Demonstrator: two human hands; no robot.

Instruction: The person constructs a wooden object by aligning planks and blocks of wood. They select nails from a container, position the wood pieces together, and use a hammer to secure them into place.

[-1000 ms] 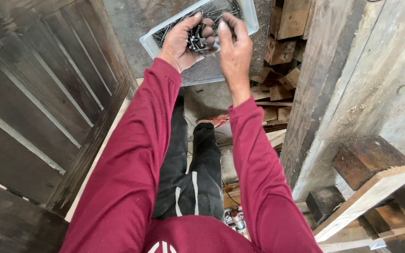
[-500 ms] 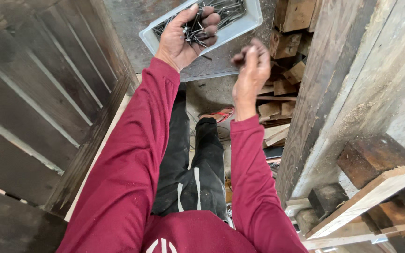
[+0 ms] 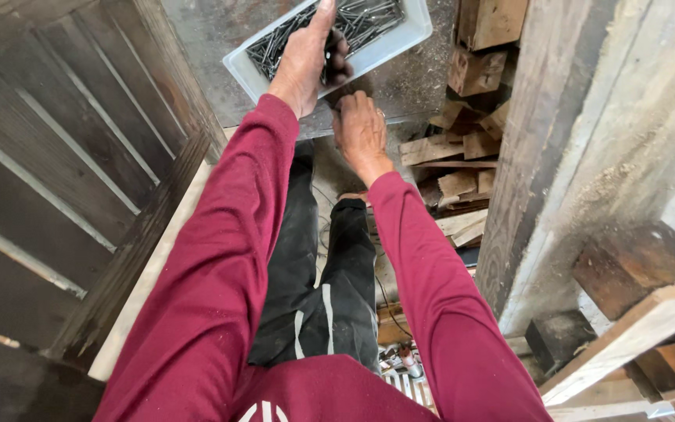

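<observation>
Fingers on my left hand (image 3: 304, 59) are curled down into the nails (image 3: 353, 23), clenched on a small bunch of them, thumb stretched along the pile. Nails sit loose in the white plastic tray (image 3: 396, 43), which rests on the grey slab at the top of view.

Right hand (image 3: 359, 129) is just below the tray's near rim, fingers bunched inward; can't tell whether it holds anything, the palm faces away from me.

Step in hand, by my read: picking a handful of nails out of the tray. Next move calls for a firm pinch so the bunch lifts clear of the tray wall without shedding, with the right hand close under the rim to take them.

Versus half a second ago: left hand has dropped deeper into the tray, and the right hand has slid from the tray's right side down to just under its near edge, beside the left wrist. Scrap wood blocks (image 3: 462, 144) right of the tray are unchanged.
</observation>
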